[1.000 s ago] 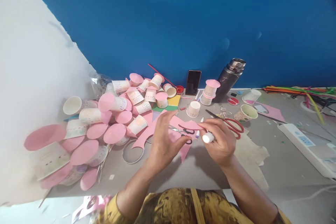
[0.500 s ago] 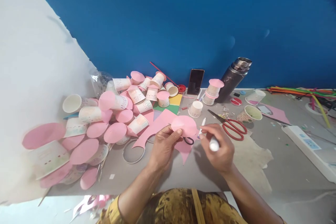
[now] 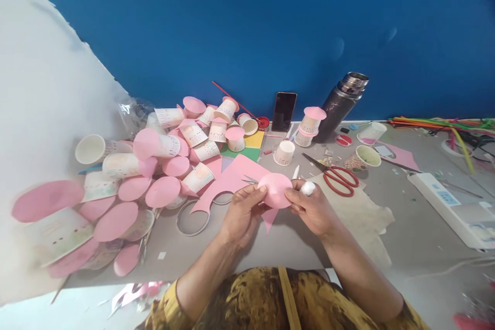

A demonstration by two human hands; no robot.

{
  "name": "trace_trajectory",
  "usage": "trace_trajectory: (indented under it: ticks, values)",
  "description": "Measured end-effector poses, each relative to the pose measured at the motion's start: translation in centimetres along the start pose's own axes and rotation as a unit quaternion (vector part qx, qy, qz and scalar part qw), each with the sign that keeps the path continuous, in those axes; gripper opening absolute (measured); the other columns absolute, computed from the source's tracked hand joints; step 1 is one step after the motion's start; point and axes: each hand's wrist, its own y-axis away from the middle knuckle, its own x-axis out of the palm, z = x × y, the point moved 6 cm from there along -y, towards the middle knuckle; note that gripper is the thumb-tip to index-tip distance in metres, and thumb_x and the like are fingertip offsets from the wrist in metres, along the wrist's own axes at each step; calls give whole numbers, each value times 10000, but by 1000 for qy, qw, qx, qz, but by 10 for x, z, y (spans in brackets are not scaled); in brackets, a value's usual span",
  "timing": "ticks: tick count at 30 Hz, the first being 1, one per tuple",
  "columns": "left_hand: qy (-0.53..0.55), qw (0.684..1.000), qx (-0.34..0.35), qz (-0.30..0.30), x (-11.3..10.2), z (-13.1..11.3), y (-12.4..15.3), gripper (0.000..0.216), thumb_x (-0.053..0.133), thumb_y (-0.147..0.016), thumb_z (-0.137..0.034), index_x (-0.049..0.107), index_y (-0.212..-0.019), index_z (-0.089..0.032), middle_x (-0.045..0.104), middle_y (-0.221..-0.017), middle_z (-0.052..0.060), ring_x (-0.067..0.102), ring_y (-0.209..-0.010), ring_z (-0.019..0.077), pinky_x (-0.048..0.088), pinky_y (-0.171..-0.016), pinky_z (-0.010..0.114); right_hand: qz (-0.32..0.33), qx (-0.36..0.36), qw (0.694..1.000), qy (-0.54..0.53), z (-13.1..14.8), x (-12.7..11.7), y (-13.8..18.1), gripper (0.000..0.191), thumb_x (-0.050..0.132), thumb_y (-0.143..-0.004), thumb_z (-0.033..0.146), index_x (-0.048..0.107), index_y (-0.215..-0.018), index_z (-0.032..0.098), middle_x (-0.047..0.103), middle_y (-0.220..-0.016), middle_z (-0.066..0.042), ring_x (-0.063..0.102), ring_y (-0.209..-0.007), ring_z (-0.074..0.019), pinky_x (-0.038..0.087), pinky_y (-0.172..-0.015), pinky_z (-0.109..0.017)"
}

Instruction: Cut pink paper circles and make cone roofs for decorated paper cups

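A pink paper circle [image 3: 275,190] is held between both my hands above the grey table [image 3: 402,247]. My left hand [image 3: 242,211] pinches its left edge, fingers closed. My right hand [image 3: 315,209] grips its right edge and also holds a white glue stick [image 3: 307,188] in the fist. Under the circle lies a cut pink paper sheet [image 3: 228,178]. Small scissors [image 3: 247,181] peek out just left of the circle.
A heap of paper cups with pink circle lids [image 3: 154,170] fills the left. Red scissors [image 3: 336,178], a single upturned cup [image 3: 284,153], a phone [image 3: 284,111], a dark flask [image 3: 340,105], a green cup [image 3: 365,156], a power strip [image 3: 448,203] and coloured sticks [image 3: 444,126] lie further right.
My left hand lifted the pink circle off the sheet. My right hand, still holding the glue stick, came in and took the circle's right edge. The view shifted slightly.
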Motion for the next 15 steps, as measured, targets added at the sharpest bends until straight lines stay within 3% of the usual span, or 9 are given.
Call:
trace_trajectory:
  ticks: [5, 11, 15]
  values:
    - [12, 1000, -28, -4, 0, 6, -3, 332, 959, -615, -386, 772, -680, -120, 730, -688, 54, 636, -695, 148, 553, -793, 320, -12, 5, 1000, 7, 0, -1, 0, 460, 874, -684, 531, 572, -638, 187, 375, -486, 91, 270, -470, -61, 213, -474, -242]
    - [27, 998, -51, -2, 0, 9, 0, 333, 937, -651, -406, 795, -808, -149, 773, -844, 69, 694, -825, 196, 560, -782, 326, -28, 1, 1000, 0, 0, -4, 0, 459, 871, -701, 515, 547, -649, 194, 374, -502, 93, 267, -475, -62, 214, -474, -242]
    - [24, 998, -63, -4, 2, 12, -1, 294, 945, -646, -315, 799, -835, -144, 763, -812, 52, 684, -800, 169, 542, -802, 304, 1, -2, 1000, -4, -1, -3, 1, 436, 848, -735, 536, 600, -689, 181, 389, -519, 85, 259, -490, -66, 207, -489, -249]
